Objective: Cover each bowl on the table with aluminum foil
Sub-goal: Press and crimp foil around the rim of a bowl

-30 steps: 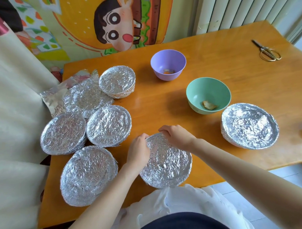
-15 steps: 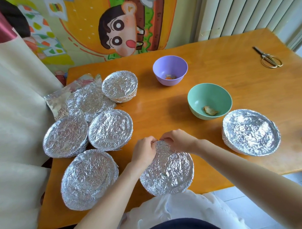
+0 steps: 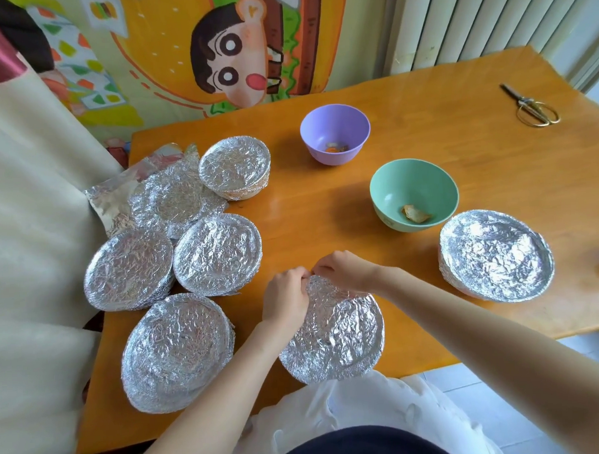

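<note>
- Since 1 s ago: both grips have slid along the far rim of the near bowl toward each other. They were apart and now almost touch at the rim's farthest point. View has tipped down a bit too.
- left grip: fingers curled, pinching the edge of the foil cover at the far rim. Grasping foil, not released.
- right grip: same, pinching the foil edge from the other side.
- Why, prob.: crimping the last loose stretch under the rim, the 2 grips meeting so the fold closes. Bowl sits at the near edge of the surface, straight in front of the body, easy reach.
- Foil cover: heavily crinkled, dished in the middle, tucked down round the wall, w/ a flatter fold on the right part. Bowl beneath is hidden.
- Wrapped bowls: 4 clustered to the left, 1 more to the right.
- Purple bowl & green bowl: uncovered, food scrap in each, mid-surface, well apart from the grips. Est. these 2 remain.
- Spare foil: far left, partly under the wrapped bowls, handy for the next cover.
- Scissors: far right corner.
</note>
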The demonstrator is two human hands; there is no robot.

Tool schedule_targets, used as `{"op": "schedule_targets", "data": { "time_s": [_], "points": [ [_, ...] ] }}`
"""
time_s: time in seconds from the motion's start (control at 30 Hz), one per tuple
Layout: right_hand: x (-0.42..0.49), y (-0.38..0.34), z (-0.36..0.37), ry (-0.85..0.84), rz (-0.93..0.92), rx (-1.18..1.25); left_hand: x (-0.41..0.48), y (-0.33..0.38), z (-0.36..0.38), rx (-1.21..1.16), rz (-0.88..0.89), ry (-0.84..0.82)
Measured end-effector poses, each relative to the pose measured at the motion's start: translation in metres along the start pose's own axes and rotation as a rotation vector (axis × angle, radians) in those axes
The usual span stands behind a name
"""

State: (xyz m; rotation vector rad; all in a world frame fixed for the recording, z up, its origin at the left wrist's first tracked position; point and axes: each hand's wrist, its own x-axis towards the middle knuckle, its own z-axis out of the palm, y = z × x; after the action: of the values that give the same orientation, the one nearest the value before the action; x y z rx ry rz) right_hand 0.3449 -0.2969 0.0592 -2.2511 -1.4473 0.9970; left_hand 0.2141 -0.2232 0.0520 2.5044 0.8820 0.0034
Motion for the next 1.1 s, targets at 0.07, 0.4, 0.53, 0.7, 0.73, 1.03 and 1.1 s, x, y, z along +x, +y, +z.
{"op": "schedule_targets", "data": {
  "time_s": [0.07,0.4,0.53,0.7,0.73,1.03,1.1],
  "points": [
    [0.001,-0.002,0.005,0.011,0.035,-0.010,-0.001,0.003,0.001,0.009,0.008,-0.013],
    [-0.009,0.008,0.000,0.122,0.081,0.138,0.003,-0.003,-0.004,0.043,-0.008,0.041],
    [-0.013,0.016,0.000,0.181,0.084,0.119,0.002,-0.008,-0.007,0.019,-0.083,0.029],
    [-0.011,0.019,0.005,0.189,0.069,0.092,0.007,-0.008,-0.004,-0.168,-0.128,-0.167],
    [-0.012,0.019,0.006,0.179,0.061,0.083,0.008,-0.008,-0.002,-0.225,-0.143,-0.197],
    [-0.020,0.024,0.018,0.263,0.048,0.024,-0.001,-0.003,0.005,-0.232,-0.087,-0.158],
    [-0.019,0.024,0.019,0.263,0.052,0.017,-0.002,-0.005,0.007,-0.240,-0.062,-0.153]
  ]
}}
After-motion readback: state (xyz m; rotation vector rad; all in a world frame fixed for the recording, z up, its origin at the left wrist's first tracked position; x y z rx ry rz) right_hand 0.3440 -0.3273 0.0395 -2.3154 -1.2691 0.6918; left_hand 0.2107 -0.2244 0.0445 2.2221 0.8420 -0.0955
